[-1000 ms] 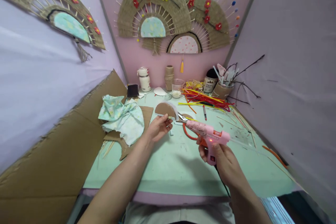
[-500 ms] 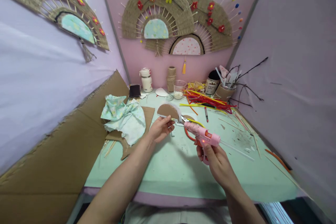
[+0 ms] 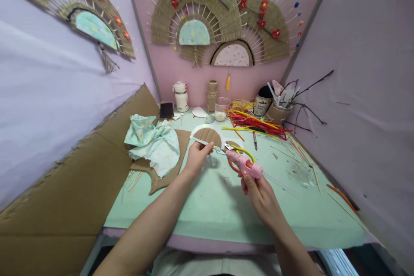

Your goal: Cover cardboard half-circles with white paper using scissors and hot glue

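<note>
My left hand (image 3: 198,155) pinches the straight lower edge of a brown cardboard half-circle (image 3: 207,135), which has a pale fabric border around its curve. In my right hand (image 3: 255,185) is a pink glue gun (image 3: 244,164), its small light lit orange and a clear glue stick trailing from its back. The gun's nozzle points left, close to the half-circle's right corner. Scissors (image 3: 247,151) with yellow and orange handles lie behind the gun, partly hidden by it, beside another small brown piece of cardboard (image 3: 233,144).
Left on the green table (image 3: 207,215) lie floral cloth (image 3: 153,142) and cut cardboard (image 3: 183,138). Red and yellow craft stems (image 3: 258,124), a twine spool (image 3: 212,95), a white bottle (image 3: 180,97) and a pot with twigs (image 3: 277,113) stand or lie at the back.
The glue gun has moved slightly left in my right hand. The half-circle has turned a little, its cardboard face and pale border now showing more. The camera view has shifted slightly.
</note>
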